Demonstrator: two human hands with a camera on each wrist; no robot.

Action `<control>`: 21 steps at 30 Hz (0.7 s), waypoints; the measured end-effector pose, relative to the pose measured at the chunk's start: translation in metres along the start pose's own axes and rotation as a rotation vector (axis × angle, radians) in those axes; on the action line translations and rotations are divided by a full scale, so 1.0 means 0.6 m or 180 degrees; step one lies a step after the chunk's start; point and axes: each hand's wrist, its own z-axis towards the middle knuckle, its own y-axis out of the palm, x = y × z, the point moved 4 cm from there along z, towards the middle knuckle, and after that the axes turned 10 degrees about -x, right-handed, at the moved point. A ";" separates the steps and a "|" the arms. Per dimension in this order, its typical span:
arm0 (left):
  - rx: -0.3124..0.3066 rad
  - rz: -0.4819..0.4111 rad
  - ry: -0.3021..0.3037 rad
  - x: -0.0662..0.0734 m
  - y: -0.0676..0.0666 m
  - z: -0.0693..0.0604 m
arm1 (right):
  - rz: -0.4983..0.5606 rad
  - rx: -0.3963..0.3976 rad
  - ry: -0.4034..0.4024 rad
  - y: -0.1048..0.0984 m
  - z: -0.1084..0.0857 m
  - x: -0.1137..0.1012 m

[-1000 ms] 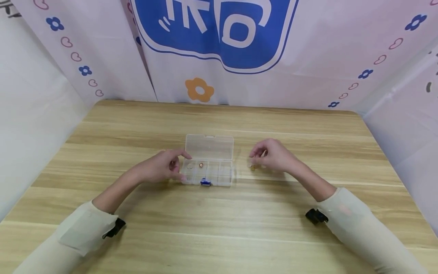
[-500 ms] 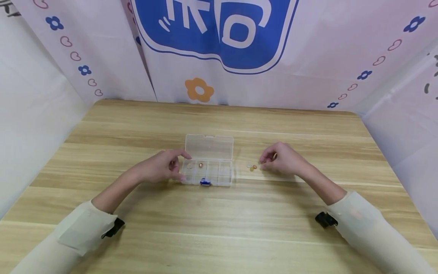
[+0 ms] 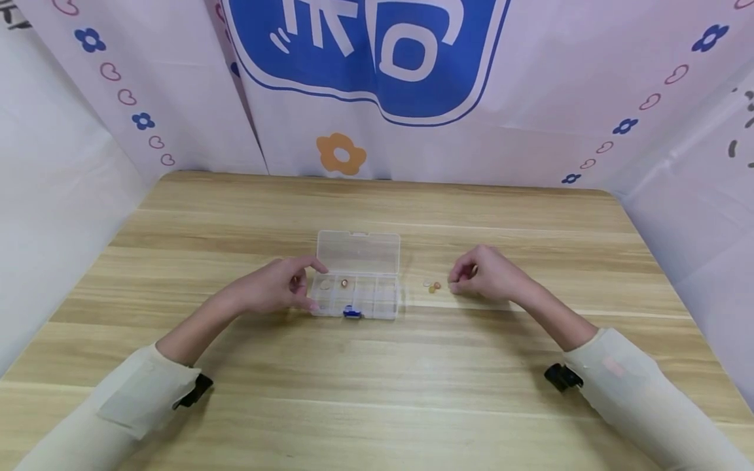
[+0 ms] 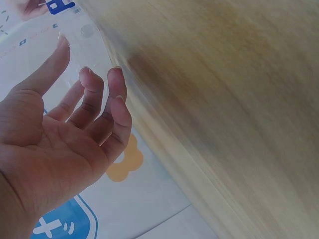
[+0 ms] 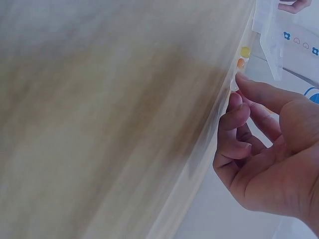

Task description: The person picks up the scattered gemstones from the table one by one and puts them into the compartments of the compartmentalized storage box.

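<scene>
A clear divided box [image 3: 385, 297] lies with its lid [image 3: 358, 253] folded back. My left hand [image 3: 277, 286] holds its left end between thumb and index finger, the other fingers loosely bent in the left wrist view. One clear round piece [image 3: 325, 285] and one copper-coloured piece [image 3: 344, 283] sit in separate compartments. Right of the box lie a clear piece [image 3: 427, 284], a yellow piece [image 3: 432, 289] and an orange piece [image 3: 437, 285]. Beside them, my right hand [image 3: 485, 275] pinches a small clear piece [image 5: 234, 86] at the tabletop, partly hidden by the fingertips.
A blue item [image 3: 351, 312] is at the box's front edge. The wooden table [image 3: 377, 379] reaches back to a printed white curtain [image 3: 501, 154], with white cloth at both sides. A dark device [image 3: 563, 377] hangs at the right sleeve, another [image 3: 194, 391] at the left.
My right hand has moved right, away from the loose clear, yellow and orange pieces, uncovering them. My left hand and the box stay in place.
</scene>
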 end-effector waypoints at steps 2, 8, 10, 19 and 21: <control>-0.0002 0.0004 -0.0004 0.001 -0.001 0.000 | -0.0018 0.0000 -0.0018 0.000 0.000 -0.001; -0.0008 0.0016 -0.0014 0.001 -0.003 0.000 | -0.0023 -0.0019 0.0011 -0.001 -0.001 -0.003; -0.0012 0.0035 -0.0008 0.002 -0.003 0.001 | -0.0013 -0.0022 0.0060 -0.002 -0.002 -0.004; -0.0033 0.0048 0.0016 0.004 -0.003 0.001 | 0.0001 0.0008 0.0259 -0.006 -0.004 -0.009; -0.0030 0.0033 0.0027 0.004 -0.002 0.000 | -0.0005 0.0015 0.0243 -0.006 -0.004 -0.011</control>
